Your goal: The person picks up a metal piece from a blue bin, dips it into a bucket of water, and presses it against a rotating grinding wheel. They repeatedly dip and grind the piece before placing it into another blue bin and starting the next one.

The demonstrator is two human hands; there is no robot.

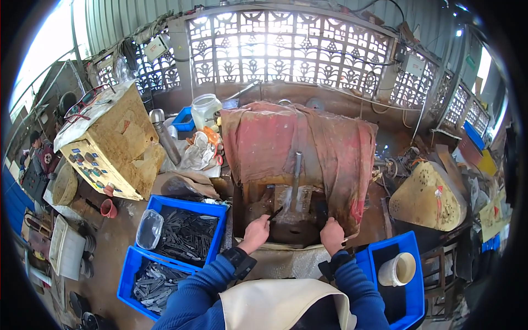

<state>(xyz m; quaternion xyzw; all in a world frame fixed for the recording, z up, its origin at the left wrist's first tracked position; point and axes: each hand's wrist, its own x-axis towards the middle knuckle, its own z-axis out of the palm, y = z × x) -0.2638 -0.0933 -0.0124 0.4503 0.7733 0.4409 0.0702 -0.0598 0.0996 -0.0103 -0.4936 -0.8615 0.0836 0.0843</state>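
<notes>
My left hand (256, 234) is closed on a thin dark strip (276, 212), which points up and away into the open front of a machine draped with a stained red cloth (264, 140). My right hand (332, 235) is also closed, at the right side of that opening beside the cloth's hanging edge. Whatever its fingers hold, if anything, cannot be made out. Between the hands lies the machine's wet, brown-stained basin (294, 234). An upright metal pipe (297, 176) comes down at the middle of the opening, ahead of both hands.
At my left stand a blue bin (223, 234) of dark flat strips, a clear plastic tub (149, 229) on it, and another blue bin (125, 286) of greyer strips. A blue bin (415, 258) with a whitish cup (397, 269) is at right. A control box (118, 140) stands far left.
</notes>
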